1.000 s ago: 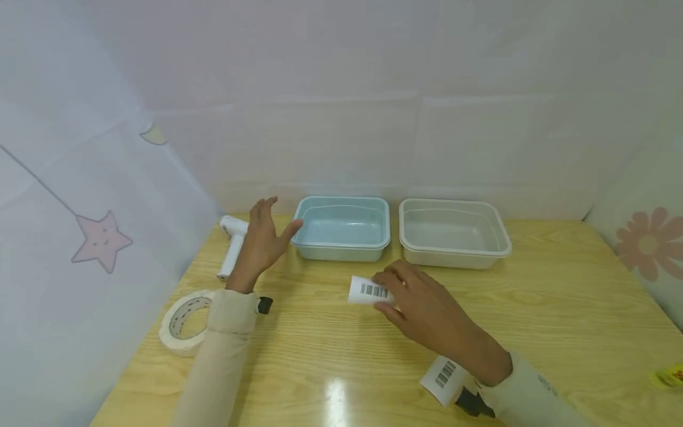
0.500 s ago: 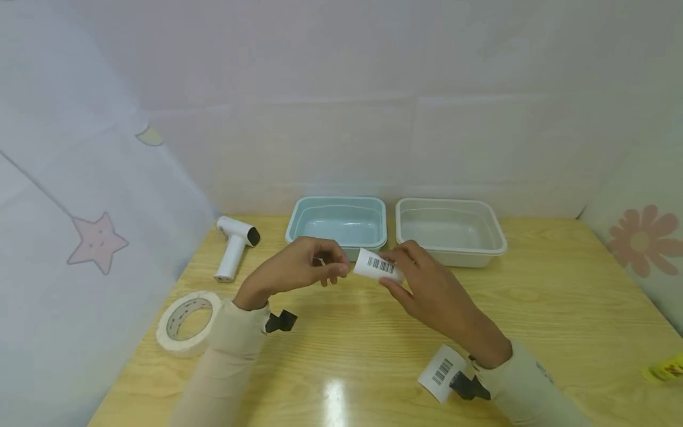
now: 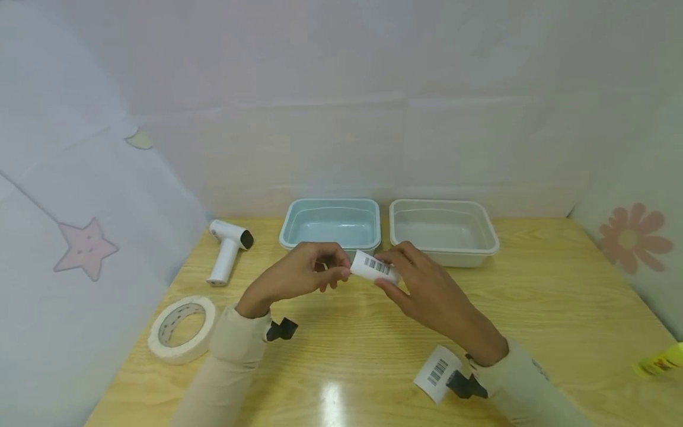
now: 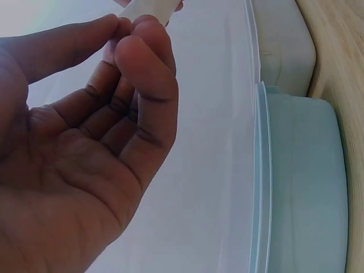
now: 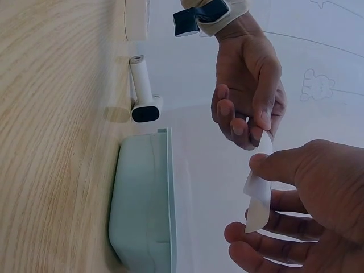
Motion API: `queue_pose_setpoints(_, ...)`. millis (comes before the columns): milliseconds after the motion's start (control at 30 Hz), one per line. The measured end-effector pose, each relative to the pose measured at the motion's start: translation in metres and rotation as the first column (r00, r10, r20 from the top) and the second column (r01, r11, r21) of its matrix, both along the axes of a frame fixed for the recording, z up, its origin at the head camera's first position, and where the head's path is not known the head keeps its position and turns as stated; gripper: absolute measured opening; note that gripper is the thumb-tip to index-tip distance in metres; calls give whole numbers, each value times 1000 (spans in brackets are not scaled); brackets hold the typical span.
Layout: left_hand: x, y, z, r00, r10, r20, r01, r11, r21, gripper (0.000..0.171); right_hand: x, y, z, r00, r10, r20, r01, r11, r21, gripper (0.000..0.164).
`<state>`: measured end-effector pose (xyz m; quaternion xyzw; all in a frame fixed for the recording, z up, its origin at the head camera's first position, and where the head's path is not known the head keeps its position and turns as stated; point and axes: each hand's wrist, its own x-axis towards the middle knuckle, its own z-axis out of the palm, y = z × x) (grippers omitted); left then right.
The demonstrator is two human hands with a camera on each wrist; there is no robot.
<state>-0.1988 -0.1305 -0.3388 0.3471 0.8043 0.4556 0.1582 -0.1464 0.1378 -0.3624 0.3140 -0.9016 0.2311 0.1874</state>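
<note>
A white barcode label (image 3: 372, 266), slightly curled, is held up in front of the two tubs. My right hand (image 3: 434, 293) grips its right part between thumb and fingers. The thumb and forefinger of my left hand (image 3: 299, 273) pinch its left edge. In the right wrist view the label (image 5: 260, 207) bends, with a fold near the right thumb. Only its pale end (image 4: 153, 8) shows past the left fingertips in the left wrist view. Another barcode label (image 3: 437, 372) lies on the table beside the right wrist.
A light blue tub (image 3: 331, 244) and a beige tub (image 3: 469, 259) stand at the back of the wooden table (image 3: 299, 379). On the left are a white handheld scanner-shaped device (image 3: 226, 259) and a roll of tape (image 3: 160, 341). A yellow packaged item (image 3: 660, 360) lies far right.
My left hand has swung right from beside the blue tub and now pinches the label's edge. The right hand has lifted the label a little, away from the table's front.
</note>
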Motion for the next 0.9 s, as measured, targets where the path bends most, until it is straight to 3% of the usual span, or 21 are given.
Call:
queue_pose_setpoints(333,1,4,-3,999,-15,32,12,994,112,10,1,-2,-3,999,6,35,-5,1000,-7,44)
queue_pose_setpoints(600,5,12,-4,995,20,102,-38,983,178,8,0,-5,0,993,97,-61,-102,991,-90,34)
queue_pose_setpoints(900,9,20,-8,992,-35,118,11,979,201,9,3,-15,2,985,157,-77,-169,968,-186,23)
